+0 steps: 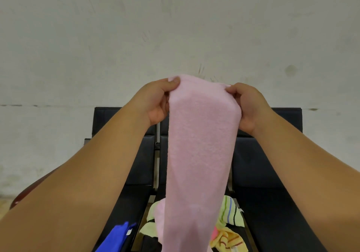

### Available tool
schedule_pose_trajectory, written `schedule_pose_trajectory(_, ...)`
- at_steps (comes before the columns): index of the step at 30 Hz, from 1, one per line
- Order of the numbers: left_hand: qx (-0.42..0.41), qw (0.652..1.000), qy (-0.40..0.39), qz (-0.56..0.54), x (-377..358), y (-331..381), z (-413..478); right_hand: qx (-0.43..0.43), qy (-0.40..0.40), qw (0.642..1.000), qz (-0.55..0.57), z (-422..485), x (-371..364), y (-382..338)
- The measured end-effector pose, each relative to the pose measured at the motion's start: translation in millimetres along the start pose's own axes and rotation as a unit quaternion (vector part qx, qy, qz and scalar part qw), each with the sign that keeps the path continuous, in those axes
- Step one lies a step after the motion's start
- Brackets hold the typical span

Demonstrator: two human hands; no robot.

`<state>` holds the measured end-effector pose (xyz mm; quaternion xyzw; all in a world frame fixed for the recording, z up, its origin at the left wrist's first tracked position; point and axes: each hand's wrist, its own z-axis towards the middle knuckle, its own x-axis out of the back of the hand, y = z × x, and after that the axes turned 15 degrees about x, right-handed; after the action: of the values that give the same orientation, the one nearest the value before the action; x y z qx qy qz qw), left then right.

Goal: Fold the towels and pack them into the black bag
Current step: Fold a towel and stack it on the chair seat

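At centre frame, we hold the pink towel [200,144] raised, left hand [157,99] and right hand [246,105] each pinching an upper corner. Folding is unfinished. Unfolded striped towels [230,212] wait at lower centre; we cannot identify the black bag.

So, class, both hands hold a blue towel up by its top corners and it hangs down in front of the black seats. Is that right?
One thing is wrong: the towel is pink, not blue. The head view shows the left hand and right hand holding it up by its top corners, hanging down in front of the black seats.
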<state>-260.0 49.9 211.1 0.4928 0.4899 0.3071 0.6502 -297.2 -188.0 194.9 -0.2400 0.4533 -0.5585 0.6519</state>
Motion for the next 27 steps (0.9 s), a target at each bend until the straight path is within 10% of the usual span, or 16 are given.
schedule_pose_trajectory(8, 0.07, 0.983, 0.088, -0.148, 6.5, -6.9, 14.1, -0.253, -0.202, 0.941, 0.096, -44.8, 4.5, 74.2)
schedule_pose_trajectory(17, 0.095, 0.946, 0.249, -0.186, 65.4, -58.9, 40.3, -0.18, -0.135, 0.956, 0.188, -67.1, -2.5, 109.0)
schedule_pose_trajectory(20, 0.128, 0.955, 0.268, -0.02, 75.6, -80.5, 37.7, -0.191, -0.135, 0.949, 0.209, -63.8, -7.9, 118.1)
schedule_pose_trajectory(27, 0.286, 0.944, -0.026, -0.163, 90.6, -173.6, 12.4, -0.185, -0.011, 0.947, 0.262, -49.1, -8.3, 145.7)
